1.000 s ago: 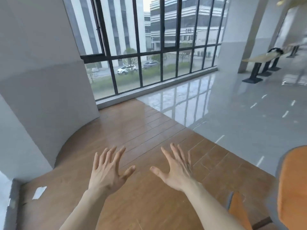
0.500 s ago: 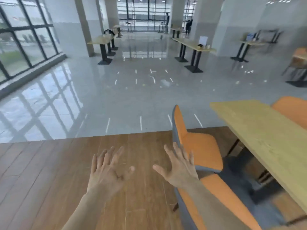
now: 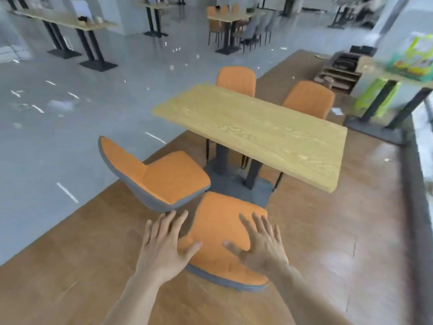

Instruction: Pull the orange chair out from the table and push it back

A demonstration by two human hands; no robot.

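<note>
An orange chair with a grey rim (image 3: 222, 233) stands right in front of me, its back toward me and its seat facing the light wooden table (image 3: 257, 130). My left hand (image 3: 164, 245) hovers over the chair back's left edge, fingers spread. My right hand (image 3: 262, 242) hovers over the right side of the back, fingers spread too. Neither hand grips anything. A second orange chair (image 3: 154, 174) stands to the left, turned partly away from the table.
Two more orange chairs (image 3: 236, 80) (image 3: 309, 99) stand at the table's far side. Wooden flooring (image 3: 328, 254) surrounds the table; grey tile (image 3: 58, 141) lies to the left. Other tables and chairs (image 3: 232, 24) fill the back; a stand with green items (image 3: 386, 90) is at right.
My view has swung right from the window and open hall to the table and chairs. Both hands stay spread, now over the near chair's back.
</note>
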